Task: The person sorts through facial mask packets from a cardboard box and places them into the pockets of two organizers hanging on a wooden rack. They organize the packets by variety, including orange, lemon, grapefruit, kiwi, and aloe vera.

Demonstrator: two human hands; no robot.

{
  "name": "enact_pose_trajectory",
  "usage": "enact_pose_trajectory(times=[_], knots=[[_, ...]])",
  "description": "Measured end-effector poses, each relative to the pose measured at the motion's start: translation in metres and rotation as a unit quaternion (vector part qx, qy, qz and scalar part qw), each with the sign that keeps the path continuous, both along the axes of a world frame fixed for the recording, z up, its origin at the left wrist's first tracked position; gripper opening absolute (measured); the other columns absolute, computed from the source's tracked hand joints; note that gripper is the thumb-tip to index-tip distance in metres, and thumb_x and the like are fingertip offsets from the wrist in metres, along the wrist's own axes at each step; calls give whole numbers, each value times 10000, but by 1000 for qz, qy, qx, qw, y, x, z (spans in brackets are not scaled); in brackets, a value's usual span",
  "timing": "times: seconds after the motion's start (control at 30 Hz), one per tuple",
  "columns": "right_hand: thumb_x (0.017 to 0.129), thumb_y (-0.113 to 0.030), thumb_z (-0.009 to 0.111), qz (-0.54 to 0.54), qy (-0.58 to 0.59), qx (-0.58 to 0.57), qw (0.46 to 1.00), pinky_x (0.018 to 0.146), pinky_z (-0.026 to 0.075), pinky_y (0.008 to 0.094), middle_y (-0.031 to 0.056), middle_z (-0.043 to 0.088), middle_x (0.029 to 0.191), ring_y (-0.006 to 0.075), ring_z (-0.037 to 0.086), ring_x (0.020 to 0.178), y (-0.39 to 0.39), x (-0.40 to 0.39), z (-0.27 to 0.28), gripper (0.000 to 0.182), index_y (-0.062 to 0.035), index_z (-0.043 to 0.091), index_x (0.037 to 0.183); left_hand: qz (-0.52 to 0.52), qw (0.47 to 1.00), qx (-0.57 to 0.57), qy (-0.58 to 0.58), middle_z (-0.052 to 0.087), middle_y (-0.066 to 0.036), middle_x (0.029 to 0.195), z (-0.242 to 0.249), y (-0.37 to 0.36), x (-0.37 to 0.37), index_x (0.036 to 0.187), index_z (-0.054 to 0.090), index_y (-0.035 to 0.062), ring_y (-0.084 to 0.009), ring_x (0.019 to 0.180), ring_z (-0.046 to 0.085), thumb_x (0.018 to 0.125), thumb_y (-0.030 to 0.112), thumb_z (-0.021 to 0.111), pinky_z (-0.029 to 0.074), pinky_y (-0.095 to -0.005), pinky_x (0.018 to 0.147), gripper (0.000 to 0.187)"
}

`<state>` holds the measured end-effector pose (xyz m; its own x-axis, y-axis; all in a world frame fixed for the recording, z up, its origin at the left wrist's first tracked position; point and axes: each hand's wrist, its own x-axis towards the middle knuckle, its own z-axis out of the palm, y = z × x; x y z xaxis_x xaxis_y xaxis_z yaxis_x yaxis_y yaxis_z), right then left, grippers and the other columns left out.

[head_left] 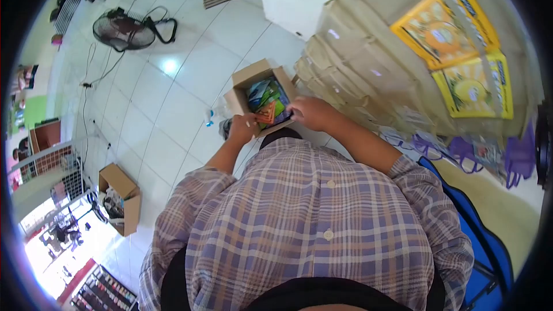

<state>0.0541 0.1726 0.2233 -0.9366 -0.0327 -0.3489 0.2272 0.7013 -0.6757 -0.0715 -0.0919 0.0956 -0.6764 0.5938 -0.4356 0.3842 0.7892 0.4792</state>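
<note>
An open cardboard box (235,100) stands on the floor in front of me, its flaps folded out. Inside it lie several glossy packets: blue-green packets (262,89), a green packet (280,107) and an orange packet (266,113). My left hand (242,129) is over the box's near left side, its fingers closed at the edge of the orange packet. Over the right rim reaches my right hand (313,113), fingers bent inward and close together above the contents. What its fingertips hold, if anything, is too small to make out.
A hanging clear-pocket organizer (368,75) holds yellow packets (446,29) at right. A black fan (124,30) with trailing cables sits on the tiles at upper left. Another open carton (131,212) stands at left. Clear plastic (222,114) lies beside my box.
</note>
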Motion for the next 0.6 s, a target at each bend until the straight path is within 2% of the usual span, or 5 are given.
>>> enact_pose_trajectory(times=[0.13, 0.3, 0.43, 0.53, 0.6], knots=[[826, -261, 679, 99, -195, 81, 973, 916, 492, 420, 108, 631, 1164, 316, 605, 1089, -26, 46, -45, 377, -152, 638, 1184, -111, 978, -147, -97, 623, -260, 989, -4, -15, 36, 1231, 574, 149, -430, 987, 595, 898, 266, 578, 485, -491, 853, 353], [838, -328, 685, 160, -281, 11, 946, 945, 476, 423, 146, 608, 1227, 321, 584, 1136, -36, 67, -78, 487, -141, 589, 1278, -147, 975, -119, -113, 608, -296, 985, -4, -19, 47, 1319, 447, 47, -467, 1000, 604, 909, 300, 575, 493, -513, 837, 498], [840, -399, 681, 92, -281, -8, 955, 949, 476, 420, 143, 635, 1206, 313, 598, 1129, -22, 65, -77, 514, -120, 598, 1263, 150, 981, -80, -89, 633, -290, 1010, -7, 5, 42, 1338, 242, -145, -433, 932, 652, 840, 436, 670, 529, -488, 785, 877], [845, -396, 676, -1, -284, -58, 957, 933, 484, 404, 141, 653, 1169, 298, 621, 1090, -12, 78, -78, 502, -104, 608, 1247, 205, 958, -183, -88, 704, -194, 897, -33, 12, 27, 1012, 672, -12, -344, 900, 688, 712, 374, 784, 553, -383, 756, 502], [842, -395, 680, -17, -295, -58, 954, 923, 488, 393, 135, 660, 1153, 289, 631, 1066, -7, 92, -83, 495, -97, 615, 1233, -352, 900, -256, -31, 708, -177, 890, -76, 2, 15, 942, 720, 47, -294, 864, 700, 640, 345, 816, 559, -374, 734, 435]])
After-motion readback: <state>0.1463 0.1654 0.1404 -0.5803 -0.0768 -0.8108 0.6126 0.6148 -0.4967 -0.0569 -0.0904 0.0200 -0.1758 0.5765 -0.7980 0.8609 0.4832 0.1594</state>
